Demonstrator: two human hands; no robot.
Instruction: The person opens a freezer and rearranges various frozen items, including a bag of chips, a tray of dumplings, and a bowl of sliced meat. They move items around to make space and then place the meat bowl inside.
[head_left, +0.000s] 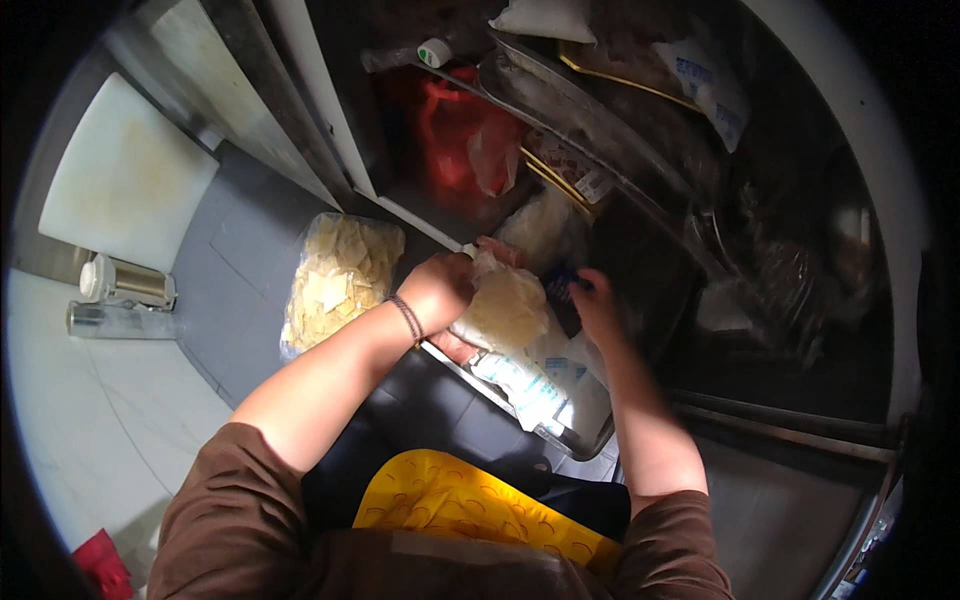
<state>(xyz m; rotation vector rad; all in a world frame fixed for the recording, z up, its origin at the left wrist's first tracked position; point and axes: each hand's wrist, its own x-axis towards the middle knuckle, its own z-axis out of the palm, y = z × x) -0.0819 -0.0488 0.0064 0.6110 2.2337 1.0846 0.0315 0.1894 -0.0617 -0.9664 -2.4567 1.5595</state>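
My left hand (442, 289), with a dark bracelet at the wrist, has its fingers curled at the gathered edge of a clear plastic bag (510, 307) of pale yellow food. Its fingertips are partly hidden. The bag lies over a metal tray (592, 448) that juts from a dark cabinet. Also on the tray are white packets with blue print (525, 386) and pink, meat-like pieces (452, 346). To the right of the bag is my right hand (598, 304), fingers bent beside a dark blue package (559, 283); whether it grips anything is unclear.
A bag of flat yellowish pieces (341, 277) lies on the grey floor (240, 225) at left. Inside the cabinet are a red plastic bag (457, 142) and an upper tray (592, 97). A white board (124, 169) stands at far left, above a dispenser-like container (131, 281).
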